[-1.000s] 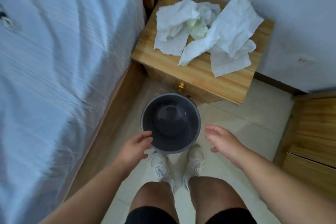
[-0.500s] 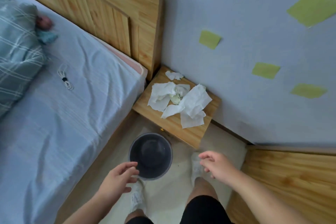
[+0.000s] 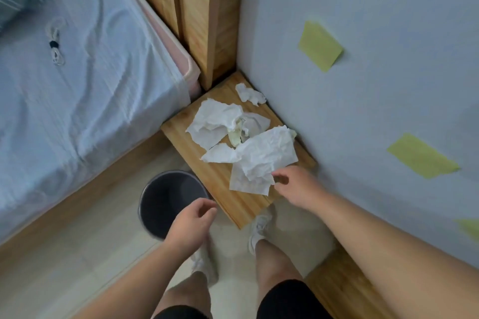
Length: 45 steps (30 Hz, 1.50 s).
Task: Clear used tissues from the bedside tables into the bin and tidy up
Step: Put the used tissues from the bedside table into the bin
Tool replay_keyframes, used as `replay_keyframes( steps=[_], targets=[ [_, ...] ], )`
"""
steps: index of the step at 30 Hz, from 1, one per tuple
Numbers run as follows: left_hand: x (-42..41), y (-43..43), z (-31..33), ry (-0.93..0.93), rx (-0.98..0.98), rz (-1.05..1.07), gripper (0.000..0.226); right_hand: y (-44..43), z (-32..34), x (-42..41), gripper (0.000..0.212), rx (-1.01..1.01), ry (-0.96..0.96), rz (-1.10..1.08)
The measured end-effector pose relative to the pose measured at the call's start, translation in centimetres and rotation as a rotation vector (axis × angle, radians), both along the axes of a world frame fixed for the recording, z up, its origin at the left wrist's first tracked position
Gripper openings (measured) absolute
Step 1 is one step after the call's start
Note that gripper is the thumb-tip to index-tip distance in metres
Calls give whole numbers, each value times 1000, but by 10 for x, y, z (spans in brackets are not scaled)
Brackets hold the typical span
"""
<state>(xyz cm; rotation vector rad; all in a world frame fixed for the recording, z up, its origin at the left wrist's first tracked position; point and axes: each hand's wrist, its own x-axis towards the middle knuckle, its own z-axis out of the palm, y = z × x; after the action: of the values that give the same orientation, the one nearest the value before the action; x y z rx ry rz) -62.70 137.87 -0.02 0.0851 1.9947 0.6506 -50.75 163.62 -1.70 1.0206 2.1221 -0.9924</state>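
Several crumpled white tissues lie heaped on the wooden bedside table (image 3: 234, 204) in the corner by the wall. The largest tissue (image 3: 261, 160) lies nearest me, a second big one (image 3: 216, 122) sits behind it, and a small wad (image 3: 250, 94) rests at the back. My right hand (image 3: 295, 185) is at the near corner of the largest tissue, fingertips touching its edge, fingers curled but apart. The tissue still lies flat. My left hand (image 3: 193, 220) hovers over the near rim of the dark round bin (image 3: 160, 194) on the floor, holding nothing.
The bed (image 3: 77, 90) with a pale blue sheet fills the left, with a small coiled cord (image 3: 55, 45) on it. The wooden headboard (image 3: 197, 8) stands behind the table. Green sticky notes (image 3: 320, 45) dot the wall. My feet stand beside the bin; wooden furniture (image 3: 344, 290) sits low right.
The view has swung closer to the table. My right hand has reached forward from above the floor to the near tissue's corner. My left hand stays near the bin's rim.
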Motion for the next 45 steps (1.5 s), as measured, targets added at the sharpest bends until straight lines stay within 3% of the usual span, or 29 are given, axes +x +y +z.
replay_keyframes(
  steps=[4, 6, 8, 11, 13, 15, 21, 24, 27, 31, 35, 39, 45],
  targets=[
    [-8, 36, -45, 170, -15, -62, 40, 27, -37, -19, 92, 101, -46, 309],
    [-14, 49, -69, 224, 20, -74, 53, 33, -55, -27, 105, 143, -68, 409],
    [-22, 60, -92, 282, 67, -137, 67, 35, -71, -32, 95, 242, -29, 430],
    [-29, 69, -116, 312, 70, -201, 80, 37, -90, -29, 57, 332, 90, 365],
    [-31, 73, -126, 297, 53, -178, 81, 36, -95, -27, 36, 337, 166, 311],
    [-31, 74, -131, 299, 41, -134, 75, 35, -93, -26, 28, 370, 225, 270],
    [-36, 72, -128, 257, 63, 125, 17, 37, -64, -31, 32, 428, 319, 201],
    [-36, 70, -108, 193, 114, 246, 32, 41, -46, -36, 41, 439, 293, 293],
    [-33, 67, -84, 139, 181, 288, 32, 44, -26, -41, 44, 452, 245, 343],
    [-28, 37, -66, 96, 258, 393, 22, 30, 7, -48, 43, 381, 372, 127],
    [-18, -21, -68, 73, 227, 518, 33, -25, 21, -57, 47, 115, 469, -12],
    [-7, -89, -87, 13, 145, 703, 29, -99, -7, -70, 36, -8, 415, 78],
    [5, -165, -156, -89, -91, 844, 37, -194, -100, -89, 38, -98, 138, 221]
  ],
)
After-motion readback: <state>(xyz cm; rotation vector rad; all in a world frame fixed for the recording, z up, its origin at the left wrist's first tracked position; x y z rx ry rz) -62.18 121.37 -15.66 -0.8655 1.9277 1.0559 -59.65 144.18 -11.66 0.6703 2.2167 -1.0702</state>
